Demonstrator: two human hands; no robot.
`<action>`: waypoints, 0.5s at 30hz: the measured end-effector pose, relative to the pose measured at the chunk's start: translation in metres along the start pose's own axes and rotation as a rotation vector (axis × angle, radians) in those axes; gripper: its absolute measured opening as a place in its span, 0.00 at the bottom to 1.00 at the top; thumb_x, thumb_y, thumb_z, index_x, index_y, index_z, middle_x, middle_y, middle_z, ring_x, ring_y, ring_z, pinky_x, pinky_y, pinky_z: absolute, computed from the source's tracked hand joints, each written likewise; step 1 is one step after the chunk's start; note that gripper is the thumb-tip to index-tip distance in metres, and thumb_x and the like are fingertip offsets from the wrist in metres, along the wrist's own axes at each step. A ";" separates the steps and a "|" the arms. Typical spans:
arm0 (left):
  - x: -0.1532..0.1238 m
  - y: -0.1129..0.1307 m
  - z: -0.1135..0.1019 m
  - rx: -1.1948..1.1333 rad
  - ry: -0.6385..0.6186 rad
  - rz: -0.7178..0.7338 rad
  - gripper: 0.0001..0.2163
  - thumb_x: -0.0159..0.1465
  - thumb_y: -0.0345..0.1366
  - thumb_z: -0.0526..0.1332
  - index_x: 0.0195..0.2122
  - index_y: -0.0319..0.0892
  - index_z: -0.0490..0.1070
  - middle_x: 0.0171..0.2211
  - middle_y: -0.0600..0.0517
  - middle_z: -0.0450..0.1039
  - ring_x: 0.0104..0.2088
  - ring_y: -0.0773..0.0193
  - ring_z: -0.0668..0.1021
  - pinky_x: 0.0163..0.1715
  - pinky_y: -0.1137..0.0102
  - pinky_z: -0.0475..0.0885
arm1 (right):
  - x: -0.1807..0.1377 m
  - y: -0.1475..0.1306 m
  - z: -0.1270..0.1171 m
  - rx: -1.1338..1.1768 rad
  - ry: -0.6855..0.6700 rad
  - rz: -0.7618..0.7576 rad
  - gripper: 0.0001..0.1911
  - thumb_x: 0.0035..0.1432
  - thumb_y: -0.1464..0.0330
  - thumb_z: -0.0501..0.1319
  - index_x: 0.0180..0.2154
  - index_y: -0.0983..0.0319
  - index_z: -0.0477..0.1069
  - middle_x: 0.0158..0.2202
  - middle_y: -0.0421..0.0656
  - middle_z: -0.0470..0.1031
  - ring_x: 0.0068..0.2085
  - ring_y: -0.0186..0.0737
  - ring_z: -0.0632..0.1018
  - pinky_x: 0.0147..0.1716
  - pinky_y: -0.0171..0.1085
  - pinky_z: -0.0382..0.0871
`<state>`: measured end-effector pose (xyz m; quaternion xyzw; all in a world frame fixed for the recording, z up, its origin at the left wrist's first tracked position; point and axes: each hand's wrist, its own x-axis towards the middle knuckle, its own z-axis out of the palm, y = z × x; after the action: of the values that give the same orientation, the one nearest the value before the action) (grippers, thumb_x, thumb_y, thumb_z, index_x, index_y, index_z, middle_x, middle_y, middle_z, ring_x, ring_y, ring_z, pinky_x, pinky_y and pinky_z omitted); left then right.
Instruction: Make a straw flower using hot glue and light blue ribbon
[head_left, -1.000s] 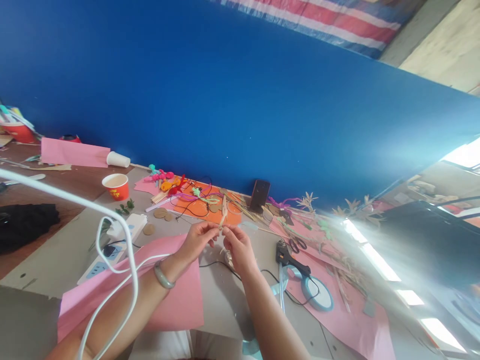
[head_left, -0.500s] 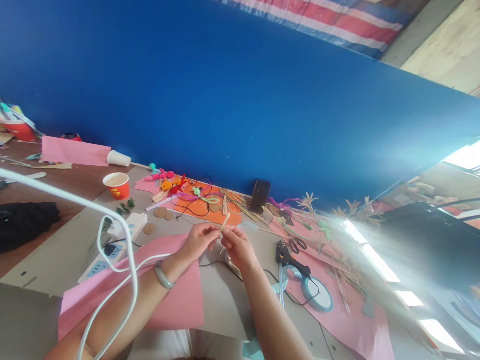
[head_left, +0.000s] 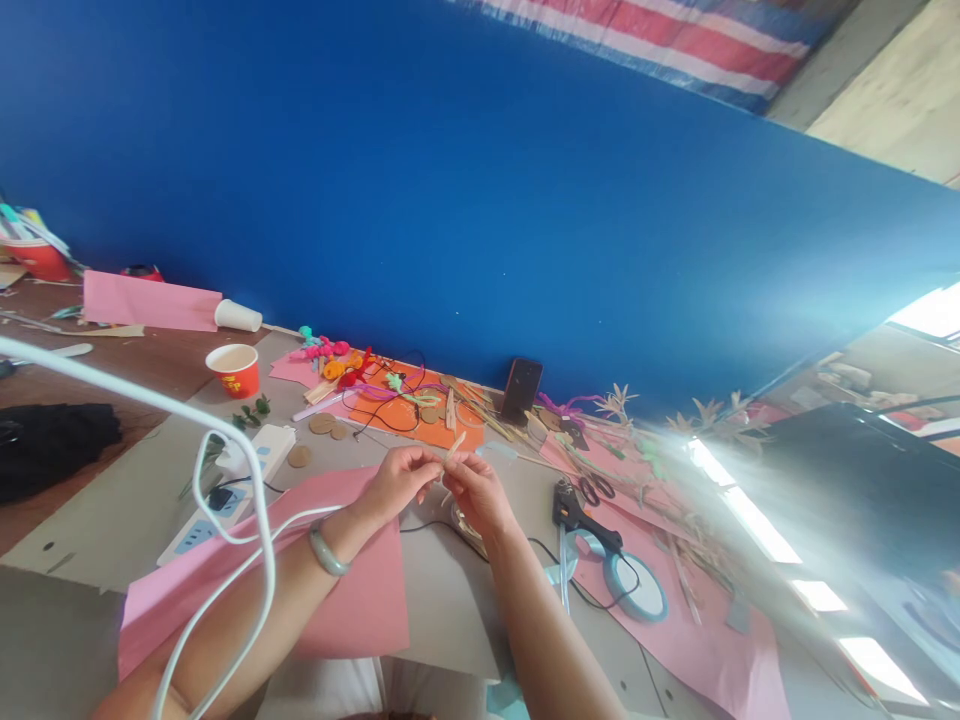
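Both of my hands meet above the middle of the desk, their fingertips nearly touching. Between them is a thin, pale, straw-coloured strip (head_left: 457, 442), its tip sticking up past the fingers. My left hand (head_left: 403, 482) pinches its lower end, and a bracelet circles that wrist. My right hand (head_left: 480, 492) is closed on the same strip with thumb and forefinger. The fingers hide most of the strip, so its full shape cannot be made out. Below my left forearm lies a pink paper sheet (head_left: 360, 600). A coiled item under my right hand is partly hidden.
On the right are a black glue gun (head_left: 581, 520), scissors (head_left: 598, 488) and a tape roll (head_left: 636, 588). A phone (head_left: 520, 390) leans against the blue partition (head_left: 450, 200). Leftward stand a paper cup (head_left: 238, 380) and a power strip (head_left: 202, 530); a white cable (head_left: 262, 520) crosses the left foreground.
The pale strip's tip has tilted a little to the right between my fingers. Both hands stay in almost the same place.
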<state>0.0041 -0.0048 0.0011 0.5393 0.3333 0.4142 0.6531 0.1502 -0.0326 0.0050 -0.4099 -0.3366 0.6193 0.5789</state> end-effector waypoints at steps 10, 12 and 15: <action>-0.001 -0.007 0.000 0.161 0.076 0.088 0.08 0.56 0.38 0.61 0.26 0.39 0.72 0.18 0.56 0.67 0.14 0.72 0.66 0.16 0.75 0.59 | 0.001 0.005 0.002 -0.062 0.076 -0.056 0.11 0.40 0.66 0.72 0.23 0.61 0.72 0.20 0.35 0.67 0.22 0.29 0.64 0.24 0.32 0.58; -0.002 -0.005 0.001 0.176 0.091 0.103 0.07 0.56 0.37 0.61 0.26 0.39 0.73 0.18 0.56 0.67 0.15 0.72 0.66 0.16 0.75 0.59 | 0.002 0.006 0.002 -0.065 0.079 -0.063 0.11 0.40 0.65 0.72 0.23 0.61 0.71 0.21 0.35 0.67 0.23 0.30 0.65 0.25 0.32 0.59; -0.003 -0.003 0.002 0.197 0.116 0.121 0.07 0.55 0.37 0.61 0.26 0.39 0.73 0.19 0.55 0.69 0.16 0.71 0.66 0.18 0.75 0.60 | 0.002 0.008 0.000 -0.041 0.064 -0.064 0.11 0.41 0.66 0.72 0.24 0.61 0.72 0.23 0.36 0.69 0.25 0.31 0.68 0.29 0.33 0.63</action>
<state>0.0055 -0.0085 -0.0011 0.5951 0.3764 0.4485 0.5504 0.1467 -0.0310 -0.0022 -0.4303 -0.3434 0.5801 0.6003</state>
